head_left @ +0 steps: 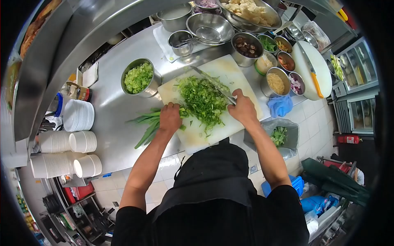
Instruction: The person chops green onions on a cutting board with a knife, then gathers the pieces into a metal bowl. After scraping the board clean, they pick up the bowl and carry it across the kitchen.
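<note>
A white cutting board (pixel 242 78) lies on the steel table, with a heap of chopped green onion (pixel 201 100) across its middle. My right hand (pixel 243 107) is closed on the handle of a knife (pixel 213 83), whose blade points up and left over the heap's upper edge. At the board's left edge, my left hand (pixel 170 117) is closed round a bunch of green onions (pixel 150 127). Their long leaves stick out to the left over the table, and short ends show right of my fingers. A steel pot (pixel 152 85) of chopped pale green vegetable stands beyond the board's upper left corner.
Steel bowls (pixel 210 28) and small containers of ingredients line the back and right. An orange-handled knife (pixel 316 84) rests on a round white board (pixel 324 61). Stacked white bowls (pixel 53 166) stand left. A blue cloth (pixel 280 106) lies near a lined bin (pixel 290 141) at right.
</note>
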The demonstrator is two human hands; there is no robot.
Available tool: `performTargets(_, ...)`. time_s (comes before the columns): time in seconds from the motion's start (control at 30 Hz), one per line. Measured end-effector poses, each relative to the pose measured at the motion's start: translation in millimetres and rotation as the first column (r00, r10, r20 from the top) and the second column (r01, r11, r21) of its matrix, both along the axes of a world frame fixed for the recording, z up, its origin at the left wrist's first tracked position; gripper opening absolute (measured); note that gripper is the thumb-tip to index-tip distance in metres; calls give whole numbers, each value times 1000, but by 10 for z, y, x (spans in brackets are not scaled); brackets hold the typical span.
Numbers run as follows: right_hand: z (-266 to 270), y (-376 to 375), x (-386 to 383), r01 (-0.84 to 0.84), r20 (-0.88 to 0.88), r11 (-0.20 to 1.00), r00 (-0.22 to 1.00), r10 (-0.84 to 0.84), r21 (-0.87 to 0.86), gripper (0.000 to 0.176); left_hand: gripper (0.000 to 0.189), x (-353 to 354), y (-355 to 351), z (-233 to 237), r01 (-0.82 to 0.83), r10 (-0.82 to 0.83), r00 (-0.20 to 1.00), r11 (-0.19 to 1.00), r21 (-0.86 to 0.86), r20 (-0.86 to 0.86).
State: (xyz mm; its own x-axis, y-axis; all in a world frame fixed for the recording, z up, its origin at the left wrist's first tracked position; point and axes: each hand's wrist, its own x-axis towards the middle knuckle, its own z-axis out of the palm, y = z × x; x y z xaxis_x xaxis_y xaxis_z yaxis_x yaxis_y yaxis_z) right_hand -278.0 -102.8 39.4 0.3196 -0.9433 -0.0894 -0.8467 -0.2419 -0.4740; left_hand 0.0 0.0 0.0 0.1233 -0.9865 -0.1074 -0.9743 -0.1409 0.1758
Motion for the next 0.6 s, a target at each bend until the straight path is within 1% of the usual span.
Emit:
performTargets(0.03,52,102,38,49,167,995,984,-62,85,41,50,48,11,-26,2,-1,1000,999,-47,7)
performTargets(0.07,122,208,72,81,322,981,937,-135,175,31,48,94,14,-54,3,-2,1000,995,-95,12)
performTargets(0.1,269,259,9,66,359,977,923,-136,202,28,48,36,-74,-101,-2,2,1000,993,-118,-1)
performTargets(0.17,90,519,66,-40,561,951,814,-148,308,31,42,126,-19,-128,-34,22,998,977,-209,-56)
performTargets(0.2,-3,603,90,-83,560,920,813,-161,384,32,42,144,-3,-97,-39,28,998,977,-212,-52)
performTargets(0.23,-1,663,137,-124,559,882,811,-174,455,33,43,162,8,-37,-76,57,994,973,-216,-93)
performTargets(0.27,18,717,183,-148,545,862,822,-165,485,34,45,199,25,32,-111,84,988,969,-219,-129)
performTargets(0.3,12,761,234,-152,551,863,818,-164,482,34,45,226,47,78,-110,84,989,969,-222,-122)
performTargets(0.37,-18,811,341,-166,466,925,885,-13,341,34,47,277,69,172,-161,120,978,956,-245,-171)
performTargets(0.43,-25,826,449,-186,485,923,874,0,336,33,45,298,85,265,-191,146,973,942,-277,-177)
performTargets(0.5,-27,847,523,-217,484,902,875,10,374,34,44,281,142,330,-225,173,966,928,-298,-190)
performTargets(0.53,-28,823,552,-231,435,885,900,37,403,35,44,269,150,370,-230,177,966,921,-314,-190)
performTargets(0.6,-132,797,563,-207,422,901,906,29,382,36,44,253,163,443,-241,185,964,912,-333,-192)
